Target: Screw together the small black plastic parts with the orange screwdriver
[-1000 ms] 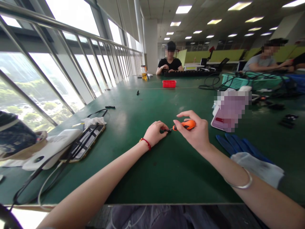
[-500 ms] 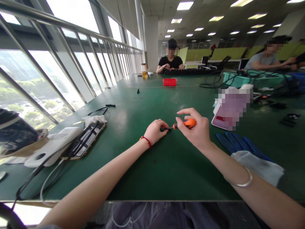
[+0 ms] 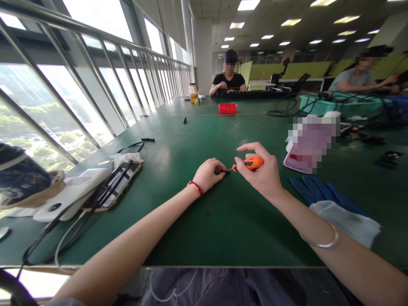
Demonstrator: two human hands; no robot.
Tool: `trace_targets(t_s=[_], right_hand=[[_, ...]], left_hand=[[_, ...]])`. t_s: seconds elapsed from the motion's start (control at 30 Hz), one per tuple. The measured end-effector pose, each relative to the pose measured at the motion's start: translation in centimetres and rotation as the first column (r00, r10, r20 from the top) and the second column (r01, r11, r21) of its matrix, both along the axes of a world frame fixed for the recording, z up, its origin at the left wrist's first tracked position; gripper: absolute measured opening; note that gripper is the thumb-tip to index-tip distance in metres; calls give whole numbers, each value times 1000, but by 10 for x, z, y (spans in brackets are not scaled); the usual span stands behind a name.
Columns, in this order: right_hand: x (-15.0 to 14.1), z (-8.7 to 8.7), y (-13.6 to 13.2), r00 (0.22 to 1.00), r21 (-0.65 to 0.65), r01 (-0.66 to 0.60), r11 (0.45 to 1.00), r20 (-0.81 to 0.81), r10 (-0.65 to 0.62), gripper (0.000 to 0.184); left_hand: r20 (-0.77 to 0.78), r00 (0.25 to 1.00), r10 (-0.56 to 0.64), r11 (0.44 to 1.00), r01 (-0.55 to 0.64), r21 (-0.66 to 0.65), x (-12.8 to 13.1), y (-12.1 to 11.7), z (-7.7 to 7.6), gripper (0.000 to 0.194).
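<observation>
While two other people sit far off at its back edge, a long green table [image 3: 197, 221] fills the view, with railed windows along its left side. On the table's left lie a white device [image 3: 72, 193] and a phone [image 3: 113, 191] crossed by black cables; on the right lie blue-and-grey gloves [image 3: 331, 206].

Near the middle, the right hand [image 3: 263, 174] is closed around an orange-handled screwdriver [image 3: 250, 163], index finger lifted off. Its tip points left into a small black part [image 3: 222, 171], pinched in the curled fingertips of the left hand [image 3: 207, 175], which rests on the table.

Doing this well likely means keeping the blade in line with the part, pressing gently, and bracing the left hand so nothing slips.
</observation>
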State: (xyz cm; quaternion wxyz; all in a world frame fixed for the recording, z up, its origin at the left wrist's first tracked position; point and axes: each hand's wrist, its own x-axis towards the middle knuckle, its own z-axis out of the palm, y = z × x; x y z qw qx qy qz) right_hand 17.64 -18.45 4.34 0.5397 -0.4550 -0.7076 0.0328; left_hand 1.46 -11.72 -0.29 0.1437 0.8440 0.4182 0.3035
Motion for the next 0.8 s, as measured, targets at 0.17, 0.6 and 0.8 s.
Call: trace_targets(t_s=[0.17, 0.6, 0.8], right_hand=[[1, -3, 3, 1000, 202, -14, 979, -2, 14, 52], [4, -1, 1, 999, 99, 36, 994, 3, -37, 40], [1, 1, 1, 990, 26, 140, 990, -28, -139, 25]], left_hand=[[-3, 1000, -2, 1000, 2, 15, 0, -1, 0, 7], [5, 1000, -1, 1000, 1, -7, 0, 0, 0, 8], [-9, 1000, 5, 1000, -5, -7, 1, 0, 1, 7]])
